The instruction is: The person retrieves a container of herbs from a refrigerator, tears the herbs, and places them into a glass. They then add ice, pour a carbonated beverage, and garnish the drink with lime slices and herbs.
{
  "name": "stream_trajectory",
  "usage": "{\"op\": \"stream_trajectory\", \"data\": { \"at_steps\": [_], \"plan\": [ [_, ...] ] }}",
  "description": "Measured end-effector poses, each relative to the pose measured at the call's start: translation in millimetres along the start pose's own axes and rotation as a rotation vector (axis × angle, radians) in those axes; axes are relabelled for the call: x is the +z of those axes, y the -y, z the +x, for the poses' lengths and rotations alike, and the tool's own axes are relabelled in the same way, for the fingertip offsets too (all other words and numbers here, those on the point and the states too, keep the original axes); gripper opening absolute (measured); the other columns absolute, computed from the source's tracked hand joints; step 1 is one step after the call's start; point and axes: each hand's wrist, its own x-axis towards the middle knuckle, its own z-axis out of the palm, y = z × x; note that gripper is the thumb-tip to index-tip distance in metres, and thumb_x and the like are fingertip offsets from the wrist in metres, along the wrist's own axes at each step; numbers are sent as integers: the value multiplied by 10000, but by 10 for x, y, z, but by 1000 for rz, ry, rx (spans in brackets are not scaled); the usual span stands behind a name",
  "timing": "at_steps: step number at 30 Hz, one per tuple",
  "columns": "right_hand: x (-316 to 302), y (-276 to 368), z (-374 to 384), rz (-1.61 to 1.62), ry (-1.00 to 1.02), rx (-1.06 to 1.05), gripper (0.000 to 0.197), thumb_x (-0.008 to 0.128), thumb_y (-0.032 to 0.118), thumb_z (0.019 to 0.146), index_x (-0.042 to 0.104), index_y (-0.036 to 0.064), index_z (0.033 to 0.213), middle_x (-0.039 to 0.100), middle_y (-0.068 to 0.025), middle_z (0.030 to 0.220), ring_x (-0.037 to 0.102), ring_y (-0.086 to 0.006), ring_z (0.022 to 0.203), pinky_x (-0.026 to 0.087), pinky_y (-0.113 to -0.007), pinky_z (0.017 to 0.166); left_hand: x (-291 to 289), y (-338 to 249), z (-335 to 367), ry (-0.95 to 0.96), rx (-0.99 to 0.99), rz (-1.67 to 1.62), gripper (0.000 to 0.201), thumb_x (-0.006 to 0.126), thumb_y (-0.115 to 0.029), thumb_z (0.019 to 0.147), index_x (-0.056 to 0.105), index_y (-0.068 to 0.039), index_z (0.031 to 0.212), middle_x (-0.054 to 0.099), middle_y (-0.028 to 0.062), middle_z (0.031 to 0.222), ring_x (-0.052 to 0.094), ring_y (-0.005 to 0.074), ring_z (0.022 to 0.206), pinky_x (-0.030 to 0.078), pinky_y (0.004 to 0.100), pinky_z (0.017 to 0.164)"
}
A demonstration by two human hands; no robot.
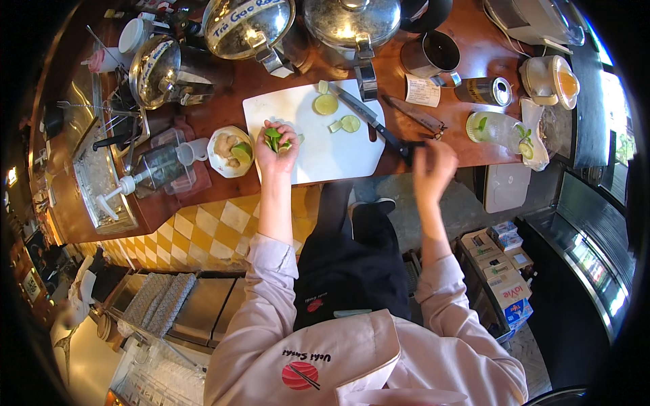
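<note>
My left hand is closed around several green lime pieces, held over the left edge of the white cutting board. On the board lie a cut lime half and smaller lime pieces. A knife rests across the board's right side, its black handle reaching past the edge. My right hand is close to the end of that handle, smeared by motion; whether it touches the handle cannot be made out. Left of the board, a small bowl holds a lime wedge and pale squeezed pieces.
Steel pitchers line the back of the wooden counter. To the right stand a metal cup, a can and a glass with mint. Wooden tongs lie beside the board. A pump bottle is at the left.
</note>
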Motion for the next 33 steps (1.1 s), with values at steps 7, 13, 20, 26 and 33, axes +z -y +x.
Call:
{"op": "stream_trajectory", "data": {
  "at_steps": [7,13,20,26,33],
  "plan": [
    [491,463,217,-3,287,-50,389,700,211,775,604,127,1142,558,-57,1043,492,-261,986,346,-382,840,92,137,-197,19,-65,144,223,469,-217,960,624,-62,999,615,62,916,547,171,794,461,241,571],
    [494,783,333,130,231,-264,287,681,141,768,634,142,1051,561,-38,1010,517,-244,909,374,-372,770,83,66,-353,-45,200,651,320,516,-321,940,505,-75,736,513,37,836,471,159,731,378,229,487],
    [889,1148,386,108,402,-426,268,643,111,771,606,84,1035,577,-36,976,526,-225,904,401,-355,778,-289,-261,-515,-109,-40,650,308,467,-312,943,487,-95,726,517,42,759,514,199,713,397,277,555],
    [986,1245,382,261,541,-314,225,642,91,765,613,50,984,593,-82,928,567,-265,874,447,-368,757,-320,-108,-678,-322,83,1146,281,512,-249,932,631,-47,1087,634,64,880,618,163,719,522,288,645],
    [1196,1661,204,643,589,25,195,655,48,752,624,21,942,582,-148,898,604,-343,792,506,-378,718,-336,34,-471,-279,310,1240,242,515,-198,941,644,-8,1018,631,80,928,622,156,764,561,304,674]
  ]
}}
